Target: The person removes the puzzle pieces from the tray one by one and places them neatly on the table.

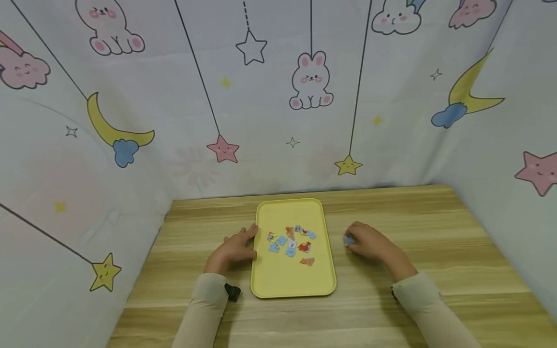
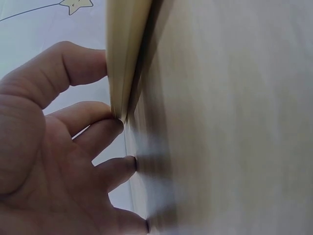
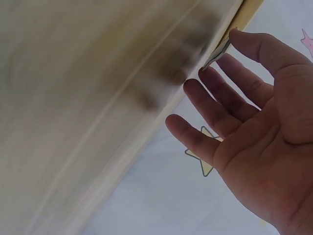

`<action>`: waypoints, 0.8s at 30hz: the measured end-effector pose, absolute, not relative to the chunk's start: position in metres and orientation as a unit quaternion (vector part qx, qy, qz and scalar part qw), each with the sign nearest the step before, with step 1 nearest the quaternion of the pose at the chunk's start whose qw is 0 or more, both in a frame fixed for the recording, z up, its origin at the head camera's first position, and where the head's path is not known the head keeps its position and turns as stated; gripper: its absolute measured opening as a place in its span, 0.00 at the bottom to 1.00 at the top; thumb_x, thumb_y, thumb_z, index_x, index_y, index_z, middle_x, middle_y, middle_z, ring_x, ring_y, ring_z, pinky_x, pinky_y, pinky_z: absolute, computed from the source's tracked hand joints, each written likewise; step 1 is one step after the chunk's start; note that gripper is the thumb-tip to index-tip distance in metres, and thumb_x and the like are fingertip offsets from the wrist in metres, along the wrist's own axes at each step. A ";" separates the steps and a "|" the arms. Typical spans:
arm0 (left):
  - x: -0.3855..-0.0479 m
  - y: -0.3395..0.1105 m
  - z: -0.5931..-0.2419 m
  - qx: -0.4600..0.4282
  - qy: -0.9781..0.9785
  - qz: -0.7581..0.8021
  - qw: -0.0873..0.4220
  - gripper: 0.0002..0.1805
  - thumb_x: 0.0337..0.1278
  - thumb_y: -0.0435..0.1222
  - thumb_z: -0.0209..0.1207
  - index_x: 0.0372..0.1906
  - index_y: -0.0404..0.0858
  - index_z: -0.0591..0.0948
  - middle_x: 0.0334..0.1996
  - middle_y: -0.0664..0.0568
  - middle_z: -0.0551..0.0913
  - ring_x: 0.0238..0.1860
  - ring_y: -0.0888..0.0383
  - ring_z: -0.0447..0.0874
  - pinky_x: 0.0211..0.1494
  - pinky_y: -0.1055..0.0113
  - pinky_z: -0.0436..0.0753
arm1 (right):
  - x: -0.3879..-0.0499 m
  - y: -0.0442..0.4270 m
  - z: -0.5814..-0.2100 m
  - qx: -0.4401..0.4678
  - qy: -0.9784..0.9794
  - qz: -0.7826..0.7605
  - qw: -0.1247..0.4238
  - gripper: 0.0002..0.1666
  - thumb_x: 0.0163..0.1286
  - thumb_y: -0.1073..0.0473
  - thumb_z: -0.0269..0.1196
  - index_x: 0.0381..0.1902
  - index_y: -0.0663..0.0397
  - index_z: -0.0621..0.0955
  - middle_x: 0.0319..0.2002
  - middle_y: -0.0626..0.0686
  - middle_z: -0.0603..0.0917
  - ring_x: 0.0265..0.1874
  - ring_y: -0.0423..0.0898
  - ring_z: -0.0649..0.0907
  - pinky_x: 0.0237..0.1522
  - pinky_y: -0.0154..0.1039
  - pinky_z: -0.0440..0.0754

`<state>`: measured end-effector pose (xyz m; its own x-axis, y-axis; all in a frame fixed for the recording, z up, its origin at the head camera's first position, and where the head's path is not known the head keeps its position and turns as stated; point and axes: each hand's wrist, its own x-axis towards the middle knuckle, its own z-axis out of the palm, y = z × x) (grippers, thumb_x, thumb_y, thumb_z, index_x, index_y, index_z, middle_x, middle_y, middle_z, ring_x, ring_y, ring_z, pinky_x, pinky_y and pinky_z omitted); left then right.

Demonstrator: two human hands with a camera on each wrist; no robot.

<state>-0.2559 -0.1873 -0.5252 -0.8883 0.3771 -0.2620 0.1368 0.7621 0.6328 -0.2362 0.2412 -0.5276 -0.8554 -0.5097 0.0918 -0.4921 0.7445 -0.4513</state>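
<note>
A yellow tray (image 1: 291, 285) lies on the wooden table with several small printed pieces on it, among them a red one (image 1: 304, 247) and an orange one (image 1: 307, 261). My left hand (image 1: 235, 247) touches the tray's left edge; in the left wrist view the thumb and fingertips of that hand (image 2: 63, 147) rest against the rim, fingers slightly bent. Right of the tray, my right hand (image 1: 370, 241) pinches a small blue piece (image 1: 348, 239) just over the table. The right wrist view shows this thin piece (image 3: 217, 53) between thumb and fingertips of the hand (image 3: 264, 127).
Bare wood (image 1: 435, 232) extends to the right of my right hand and also left of the tray. Behind the table hangs a white cloth (image 1: 270, 169) printed with stars, moons and rabbits, with more of it at both sides.
</note>
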 end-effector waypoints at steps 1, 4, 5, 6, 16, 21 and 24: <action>-0.256 -0.187 -0.525 0.140 0.919 0.315 0.191 0.54 0.48 0.33 0.69 0.84 0.37 0.59 0.83 0.46 0.56 0.84 0.37 0.44 0.75 0.22 0.32 | -0.236 0.242 -0.528 -0.266 0.935 -0.235 0.021 0.09 0.68 0.66 0.69 0.45 0.66 0.86 0.43 0.56 0.85 0.44 0.54 0.84 0.50 0.53 0.85; -0.256 -0.187 -0.524 0.140 0.919 0.315 0.191 0.54 0.48 0.33 0.69 0.84 0.37 0.58 0.83 0.45 0.56 0.84 0.37 0.45 0.74 0.22 0.32 | -0.235 0.245 -0.529 -0.257 0.938 -0.232 0.030 0.11 0.69 0.66 0.69 0.47 0.67 0.86 0.44 0.57 0.85 0.45 0.55 0.85 0.52 0.54 0.85; -0.256 -0.187 -0.524 0.140 0.919 0.314 0.191 0.54 0.48 0.33 0.69 0.84 0.37 0.58 0.83 0.45 0.56 0.84 0.37 0.45 0.74 0.22 0.33 | -0.235 0.246 -0.529 -0.256 0.938 -0.231 0.031 0.11 0.69 0.66 0.69 0.47 0.67 0.86 0.45 0.57 0.85 0.45 0.55 0.85 0.52 0.55 0.85; -0.256 -0.187 -0.524 0.140 0.920 0.313 0.191 0.54 0.48 0.33 0.69 0.84 0.37 0.58 0.83 0.45 0.56 0.84 0.37 0.45 0.74 0.21 0.33 | -0.235 0.247 -0.529 -0.253 0.939 -0.232 0.034 0.11 0.69 0.66 0.69 0.47 0.67 0.86 0.45 0.57 0.85 0.46 0.56 0.85 0.53 0.55 0.84; -0.256 -0.188 -0.525 0.137 0.919 0.317 0.191 0.54 0.49 0.34 0.69 0.84 0.37 0.59 0.84 0.46 0.56 0.84 0.38 0.44 0.75 0.23 0.33 | -0.234 0.251 -0.525 -0.246 0.939 -0.234 0.048 0.11 0.70 0.65 0.69 0.47 0.68 0.85 0.46 0.58 0.85 0.46 0.56 0.85 0.53 0.55 0.84; -0.256 -0.188 -0.525 0.138 0.919 0.314 0.193 0.54 0.50 0.35 0.69 0.84 0.38 0.59 0.83 0.47 0.56 0.84 0.38 0.44 0.75 0.22 0.34 | -0.232 0.253 -0.526 -0.242 0.941 -0.231 0.046 0.11 0.69 0.66 0.70 0.46 0.66 0.85 0.46 0.58 0.84 0.46 0.56 0.84 0.53 0.55 0.85; -0.257 -0.188 -0.524 0.139 0.920 0.310 0.194 0.54 0.50 0.35 0.69 0.84 0.37 0.59 0.83 0.46 0.56 0.84 0.38 0.45 0.75 0.22 0.34 | -0.232 0.256 -0.526 -0.243 0.943 -0.226 0.040 0.11 0.68 0.66 0.70 0.46 0.67 0.85 0.45 0.58 0.84 0.46 0.56 0.85 0.52 0.55 0.85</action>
